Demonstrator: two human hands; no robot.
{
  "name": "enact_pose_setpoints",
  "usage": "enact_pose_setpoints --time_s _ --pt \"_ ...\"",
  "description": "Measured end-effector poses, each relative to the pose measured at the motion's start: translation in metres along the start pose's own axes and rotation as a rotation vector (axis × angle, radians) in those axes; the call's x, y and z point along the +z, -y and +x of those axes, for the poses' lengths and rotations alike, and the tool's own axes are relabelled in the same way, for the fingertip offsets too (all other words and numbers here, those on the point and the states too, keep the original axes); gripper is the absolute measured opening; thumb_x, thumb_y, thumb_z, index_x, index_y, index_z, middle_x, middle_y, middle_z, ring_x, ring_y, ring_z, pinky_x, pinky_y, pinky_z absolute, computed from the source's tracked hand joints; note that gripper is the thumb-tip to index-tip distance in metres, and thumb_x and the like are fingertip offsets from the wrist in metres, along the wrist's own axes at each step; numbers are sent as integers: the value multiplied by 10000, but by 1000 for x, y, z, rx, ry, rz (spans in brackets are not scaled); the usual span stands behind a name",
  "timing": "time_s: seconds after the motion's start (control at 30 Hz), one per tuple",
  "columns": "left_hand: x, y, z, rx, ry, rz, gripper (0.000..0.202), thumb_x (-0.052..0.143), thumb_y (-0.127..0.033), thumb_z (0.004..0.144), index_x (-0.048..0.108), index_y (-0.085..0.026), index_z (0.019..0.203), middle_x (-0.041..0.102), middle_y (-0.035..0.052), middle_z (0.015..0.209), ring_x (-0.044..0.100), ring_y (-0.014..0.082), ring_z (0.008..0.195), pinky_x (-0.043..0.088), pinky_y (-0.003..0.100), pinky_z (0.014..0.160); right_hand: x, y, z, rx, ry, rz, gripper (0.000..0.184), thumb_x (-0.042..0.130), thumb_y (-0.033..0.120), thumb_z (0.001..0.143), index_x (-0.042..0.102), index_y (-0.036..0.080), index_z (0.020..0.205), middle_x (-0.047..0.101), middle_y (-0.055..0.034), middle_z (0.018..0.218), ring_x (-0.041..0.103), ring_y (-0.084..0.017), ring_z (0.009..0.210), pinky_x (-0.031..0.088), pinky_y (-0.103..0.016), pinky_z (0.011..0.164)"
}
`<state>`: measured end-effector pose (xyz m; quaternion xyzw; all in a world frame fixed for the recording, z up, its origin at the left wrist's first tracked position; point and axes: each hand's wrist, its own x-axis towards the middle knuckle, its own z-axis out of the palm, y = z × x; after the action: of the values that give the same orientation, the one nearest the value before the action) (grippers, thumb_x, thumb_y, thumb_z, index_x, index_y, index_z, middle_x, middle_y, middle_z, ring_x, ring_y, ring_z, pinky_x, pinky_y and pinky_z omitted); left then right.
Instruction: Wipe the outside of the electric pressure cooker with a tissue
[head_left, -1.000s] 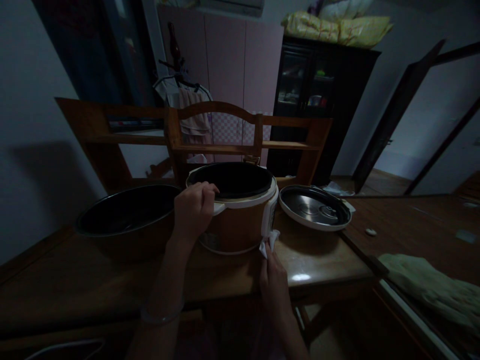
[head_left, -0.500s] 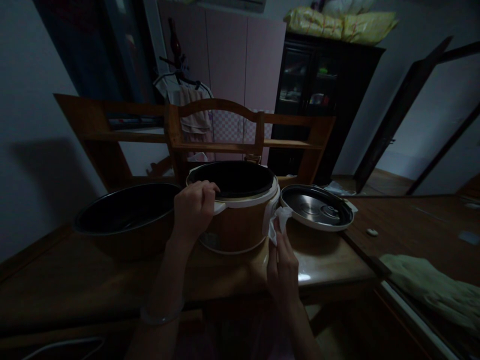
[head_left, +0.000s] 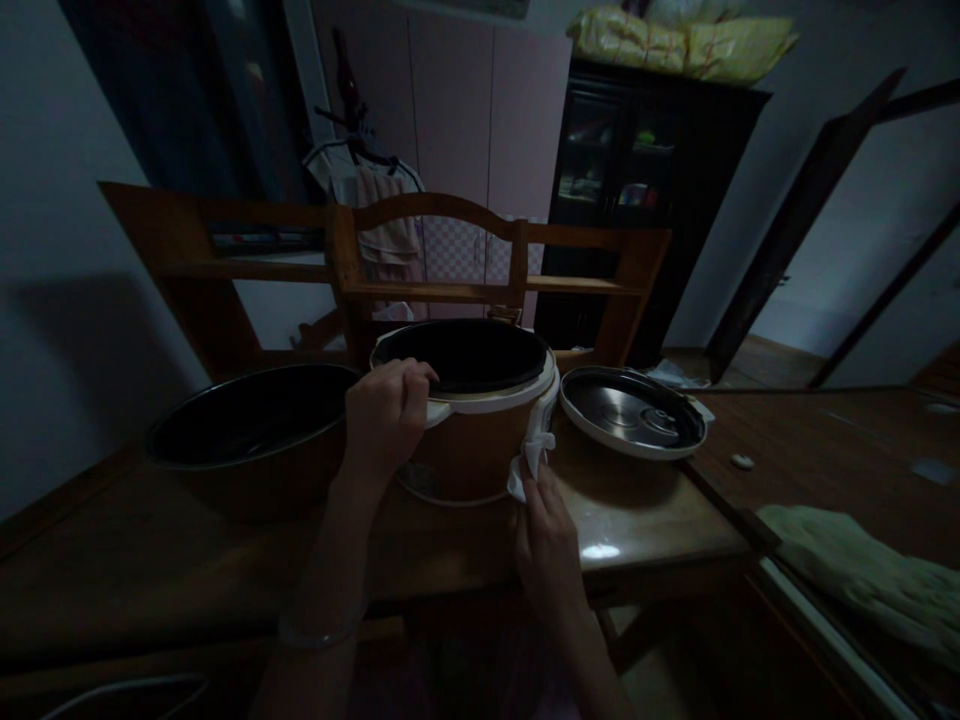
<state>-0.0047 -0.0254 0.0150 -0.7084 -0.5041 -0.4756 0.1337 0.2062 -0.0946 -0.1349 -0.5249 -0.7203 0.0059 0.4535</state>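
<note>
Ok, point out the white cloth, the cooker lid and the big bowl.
white cloth [head_left: 532, 452], head view, crumpled middle.
cooker lid [head_left: 624, 405], head view, shiny inner plate.
big bowl [head_left: 251, 418], head view, dark inside.

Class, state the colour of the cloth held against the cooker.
The cloth is white; the head view shows it best.

Dark bowl [head_left: 247, 425], chair [head_left: 429, 208], cabinet [head_left: 645, 200].

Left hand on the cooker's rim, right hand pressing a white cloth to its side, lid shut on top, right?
No: the head view shows the lid lying on the table beside the cooker. Left hand, right hand and white cloth are as said.
</note>
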Motion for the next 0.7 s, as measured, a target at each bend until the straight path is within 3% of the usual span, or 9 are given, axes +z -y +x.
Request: enact_pose_setpoints --time_s 0.2,0.4,0.53,0.7 --pt "0 0 0 -6 9 0 461 256 -289 1018 686 -209 872 731 49 937 661 202 908 442 336 838 2 -5 -9 -11 -3 -4 817 344 -58 862 219 290 1591 193 -25 1672 179 -241 1543 331 -526 1219" --pt "0 0 0 1 9 18 446 267 -282 1012 686 -211 877 733 48 933 660 199 897 446 328 827 5 -13 -18 -13 -5 -71 778 380 -54 835 352 246 1552 277 -50 1646 235 -252 1529 328 -530 1221" --pt "-1 -1 0 -8 6 7 467 253 -295 1018 687 -212 866 735 46 927 662 197 890 449 327 825 3 -21 -25 8 -31 -71 684 388 0 896 388 247 1534 367 -63 1606 277 -256 1515 340 -558 1207" --pt "-1 -2 0 -8 -4 -2 478 248 -312 1021 689 -214 865 736 51 932 665 200 905 455 328 829 -18 -18 -13 64 -104 -22 559 349 115 998 377 271 1534 336 -47 1622 272 -249 1518 331 -564 1204"
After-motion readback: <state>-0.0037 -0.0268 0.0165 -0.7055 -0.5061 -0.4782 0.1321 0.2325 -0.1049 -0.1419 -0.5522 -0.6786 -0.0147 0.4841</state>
